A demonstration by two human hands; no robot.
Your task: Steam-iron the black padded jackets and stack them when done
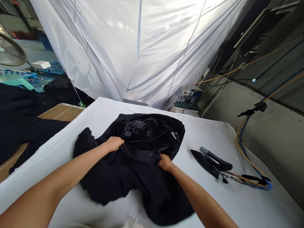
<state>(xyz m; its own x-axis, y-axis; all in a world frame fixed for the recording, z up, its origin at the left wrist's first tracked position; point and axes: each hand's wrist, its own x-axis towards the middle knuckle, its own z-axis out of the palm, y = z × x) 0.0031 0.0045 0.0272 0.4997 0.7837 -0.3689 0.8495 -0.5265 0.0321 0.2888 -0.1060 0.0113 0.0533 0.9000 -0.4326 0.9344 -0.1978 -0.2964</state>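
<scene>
A black garment [133,171] lies bunched on the white-covered table [209,129], its shiny dark lining and a small label showing near the far right part. My left hand [115,143] grips the cloth at the left of the opening, fingers closed. On the right side of the opening, my right hand [165,162] is closed on the cloth's edge. A black iron [209,161] rests on the table to the right of the garment, apart from both hands.
Blue and yellow hoses [241,142] run from the iron up to the right. Behind the table hangs a white sheet [152,57]. A machine [188,98] stands beyond the far edge. Dark clothes [30,126] and a cardboard box [63,112] are at the left.
</scene>
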